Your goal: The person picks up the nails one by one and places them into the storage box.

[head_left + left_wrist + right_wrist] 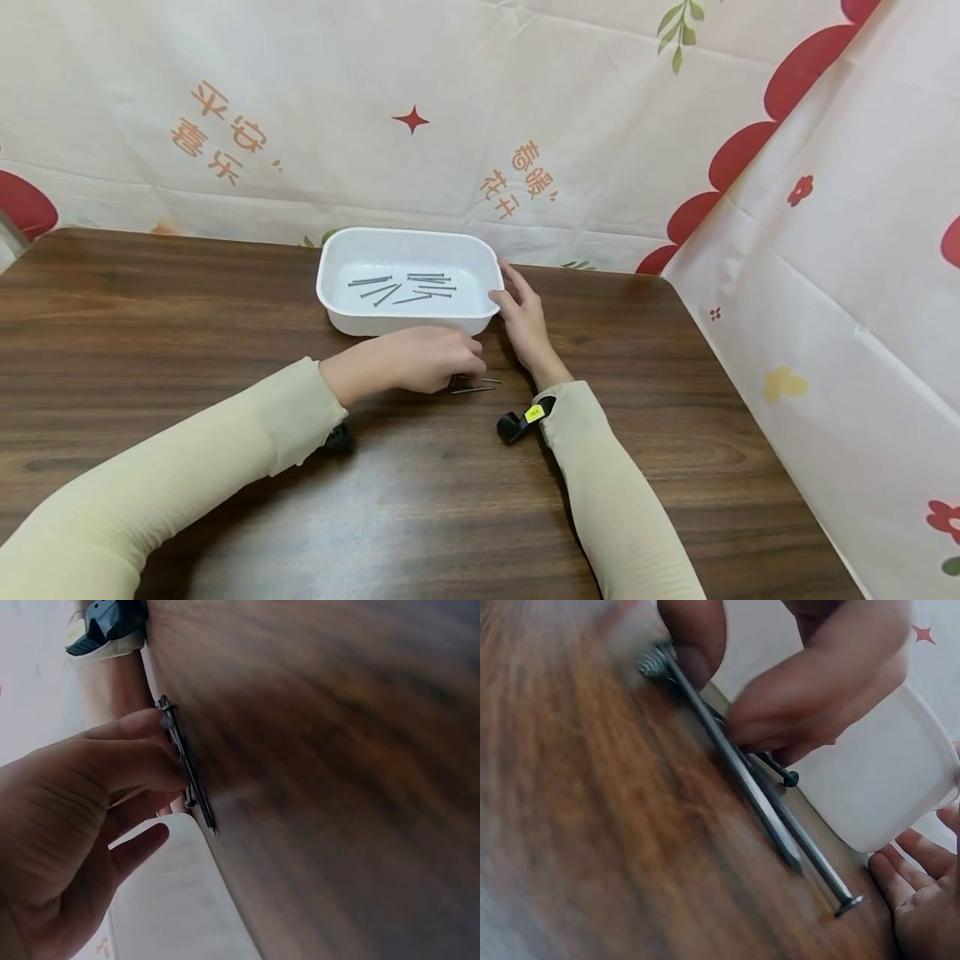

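My left hand (pixel 420 358) reaches down to several loose nails (pixel 477 388) on the table in front of a white plastic tub (pixel 405 325). In the left wrist view its fingertips touch the nails (pixel 187 761), while the thumb stands apart from them. The right wrist view shows these nails (pixel 739 772) lying crosswise under the fingers, one with a flat head, another with a spiral shank. My right hand (pixel 525 321) holds the tub's right end, thumb at the rim and fingers along the outer wall. Several more nails (pixel 386 292) lie scattered on the tub's floor.
The brown wooden table (pixel 420 517) runs back to a white printed cloth (pixel 360 150), with the tub near that far edge. Another cloth wall (pixel 840 350) borders the table on the right. Each wrist carries a black camera (pixel 513 427).
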Tool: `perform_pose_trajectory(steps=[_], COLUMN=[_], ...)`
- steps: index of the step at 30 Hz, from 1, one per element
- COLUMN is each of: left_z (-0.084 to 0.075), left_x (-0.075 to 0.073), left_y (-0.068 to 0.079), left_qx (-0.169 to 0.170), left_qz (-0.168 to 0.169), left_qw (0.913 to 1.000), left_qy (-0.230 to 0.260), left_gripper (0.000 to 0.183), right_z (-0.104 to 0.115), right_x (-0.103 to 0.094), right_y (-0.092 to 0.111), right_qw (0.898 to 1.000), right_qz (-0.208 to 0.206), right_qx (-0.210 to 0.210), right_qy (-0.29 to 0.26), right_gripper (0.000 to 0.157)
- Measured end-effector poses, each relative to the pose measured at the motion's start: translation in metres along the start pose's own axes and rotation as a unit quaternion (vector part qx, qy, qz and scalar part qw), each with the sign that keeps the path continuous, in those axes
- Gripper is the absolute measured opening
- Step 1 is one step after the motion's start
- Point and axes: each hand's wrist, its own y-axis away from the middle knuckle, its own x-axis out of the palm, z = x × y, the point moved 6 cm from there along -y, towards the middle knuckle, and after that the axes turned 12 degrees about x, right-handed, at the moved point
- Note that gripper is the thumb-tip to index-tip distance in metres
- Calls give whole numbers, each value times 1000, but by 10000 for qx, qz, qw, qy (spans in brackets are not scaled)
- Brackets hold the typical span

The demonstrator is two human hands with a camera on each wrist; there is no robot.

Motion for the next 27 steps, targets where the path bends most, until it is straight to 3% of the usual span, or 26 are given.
perform_pose_trajectory(steps=[7, 10, 14, 19, 27], left_z=[3, 5, 7, 11, 17], left_x=[2, 3, 4, 4, 3], left_y=[3, 5, 6, 4, 6], left_qx=[-266, -413, -530, -596, -1187], left_qz=[124, 170, 202, 329, 737], left_qw=[9996, 9989, 9975, 9946, 9861], left_qy=[49, 162, 414, 781, 902], left_gripper=[26, 22, 19, 21, 27], right_z=[1, -11, -26, -25, -26], right_x=[1, -1, -5, -6, -5], right_y=[-1, -11, -22, -22, -22], right_qw=[10000, 9999, 9998, 9999, 9999], right_qz=[7, -72, -161, -88, -116], right_qx=[-14, -80, -93, -53, -84], right_qy=[-31, 2, 57, -42, 24], right_gripper=[58, 57, 56, 57, 56])
